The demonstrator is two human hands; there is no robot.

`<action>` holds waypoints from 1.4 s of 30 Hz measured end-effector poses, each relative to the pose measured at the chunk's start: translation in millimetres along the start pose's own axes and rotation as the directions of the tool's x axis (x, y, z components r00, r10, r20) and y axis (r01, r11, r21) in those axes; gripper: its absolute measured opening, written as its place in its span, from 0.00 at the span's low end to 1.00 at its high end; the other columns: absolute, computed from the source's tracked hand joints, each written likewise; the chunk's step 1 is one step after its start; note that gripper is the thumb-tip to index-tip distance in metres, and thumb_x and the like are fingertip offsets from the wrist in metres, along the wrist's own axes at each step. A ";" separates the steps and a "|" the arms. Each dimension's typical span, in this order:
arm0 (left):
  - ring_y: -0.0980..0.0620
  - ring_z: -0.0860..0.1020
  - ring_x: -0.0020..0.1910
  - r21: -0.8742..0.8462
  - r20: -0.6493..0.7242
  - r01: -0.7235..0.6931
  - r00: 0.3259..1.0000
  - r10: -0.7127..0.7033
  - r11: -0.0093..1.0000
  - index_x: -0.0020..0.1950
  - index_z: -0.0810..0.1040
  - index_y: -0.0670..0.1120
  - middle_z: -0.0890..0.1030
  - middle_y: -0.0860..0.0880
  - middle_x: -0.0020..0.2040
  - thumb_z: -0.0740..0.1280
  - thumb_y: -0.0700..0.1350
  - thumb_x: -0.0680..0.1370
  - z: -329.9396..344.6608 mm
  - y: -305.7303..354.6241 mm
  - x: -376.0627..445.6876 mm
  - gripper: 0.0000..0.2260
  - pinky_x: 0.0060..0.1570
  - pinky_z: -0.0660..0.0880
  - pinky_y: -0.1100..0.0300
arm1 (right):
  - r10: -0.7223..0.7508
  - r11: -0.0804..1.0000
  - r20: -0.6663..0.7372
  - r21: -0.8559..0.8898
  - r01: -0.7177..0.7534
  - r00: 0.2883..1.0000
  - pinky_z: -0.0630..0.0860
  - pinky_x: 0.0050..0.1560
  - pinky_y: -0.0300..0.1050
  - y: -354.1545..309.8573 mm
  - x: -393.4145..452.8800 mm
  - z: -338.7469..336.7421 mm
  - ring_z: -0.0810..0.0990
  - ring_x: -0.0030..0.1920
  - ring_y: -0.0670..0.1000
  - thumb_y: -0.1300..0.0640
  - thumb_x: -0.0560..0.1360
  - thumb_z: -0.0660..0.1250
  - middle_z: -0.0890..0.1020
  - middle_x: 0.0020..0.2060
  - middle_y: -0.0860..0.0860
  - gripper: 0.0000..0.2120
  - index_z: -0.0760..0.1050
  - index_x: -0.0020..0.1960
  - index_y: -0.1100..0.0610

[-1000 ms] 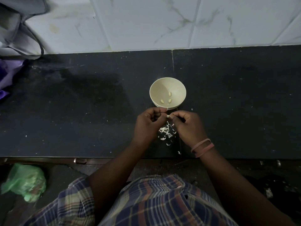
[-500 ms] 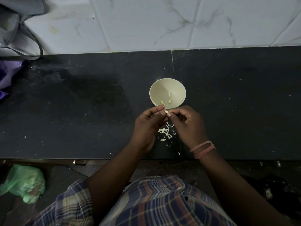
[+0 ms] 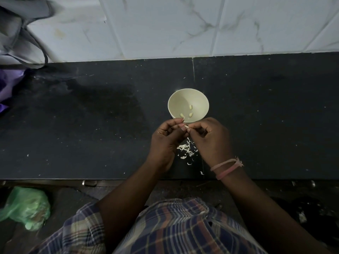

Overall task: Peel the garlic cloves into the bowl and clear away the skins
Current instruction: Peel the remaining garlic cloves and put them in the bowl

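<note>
I see the cream bowl [image 3: 188,99] sitting on the black stone counter [image 3: 91,125], and I take everything else from it. Three peeled garlic cloves [image 3: 190,107] lie inside on the bowl's floor, toward its near side. Just in front of the bowl's near rim, both hands meet above the counter. My left hand [image 3: 167,140] has its fingers curled in, thumb and forefinger pressed together on a small pale garlic clove [image 3: 186,127]. My right hand [image 3: 211,139] closes on the same clove from the other side, its fingertips [image 3: 190,129] pinching the clove's end; the other fingers are folded toward the palm. How much skin is left on that clove I cannot tell, it is too small. Below the hands, nearer to me than the bowl, a loose scatter of white garlic skins [image 3: 186,150] lies on the counter, with a few stray flakes trailing toward the counter's front edge. Pink thread bands [image 3: 226,168] circle the right wrist. Far left of the bowl and below counter level, a green plastic bag [image 3: 25,208] sits on the floor.
</note>
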State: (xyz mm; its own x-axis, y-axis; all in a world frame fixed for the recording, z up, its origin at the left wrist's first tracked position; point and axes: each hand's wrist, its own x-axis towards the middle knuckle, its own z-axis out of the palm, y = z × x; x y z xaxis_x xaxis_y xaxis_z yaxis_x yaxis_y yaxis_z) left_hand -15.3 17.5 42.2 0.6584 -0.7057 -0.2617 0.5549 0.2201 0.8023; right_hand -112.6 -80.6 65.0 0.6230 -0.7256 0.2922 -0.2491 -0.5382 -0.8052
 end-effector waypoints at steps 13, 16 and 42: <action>0.48 0.84 0.49 0.110 -0.013 -0.086 0.996 0.088 0.990 0.54 0.82 0.39 0.86 0.42 0.48 0.70 0.29 0.75 3.2 6.5 -3.9 0.10 0.52 0.81 0.55 | 0.139 0.985 0.070 0.091 -0.145 0.988 0.75 0.36 0.37 -5.2 3.2 -0.9 0.79 0.35 0.46 0.59 0.71 0.73 0.82 0.33 0.49 0.02 0.82 0.40 0.57; 0.47 0.85 0.49 0.169 -0.015 -0.125 0.991 0.130 0.978 0.53 0.82 0.38 0.86 0.41 0.47 0.71 0.29 0.75 3.1 7.2 -5.1 0.10 0.51 0.81 0.55 | 0.176 0.976 0.101 0.114 -0.188 0.979 0.78 0.35 0.43 -4.8 3.9 -0.2 0.80 0.33 0.47 0.58 0.71 0.73 0.82 0.31 0.48 0.03 0.81 0.39 0.55; 0.52 0.84 0.46 -0.262 0.075 0.184 0.983 -0.170 0.947 0.60 0.78 0.39 0.84 0.43 0.51 0.67 0.34 0.74 0.6 4.7 2.6 0.14 0.48 0.81 0.64 | 0.422 0.639 0.331 0.552 -0.536 0.844 0.66 0.25 0.43 -4.3 6.1 7.2 0.68 0.22 0.51 0.63 0.78 0.65 0.73 0.27 0.56 0.08 0.77 0.42 0.66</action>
State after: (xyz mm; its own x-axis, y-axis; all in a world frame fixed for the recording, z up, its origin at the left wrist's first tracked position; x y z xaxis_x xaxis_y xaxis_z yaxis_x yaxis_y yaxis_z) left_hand -11.3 16.3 45.6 0.5142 -0.7816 -0.3532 0.7802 0.2551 0.5712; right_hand -102.3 -79.6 66.5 0.6660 -0.6978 -0.2637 -0.0836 0.2814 -0.9559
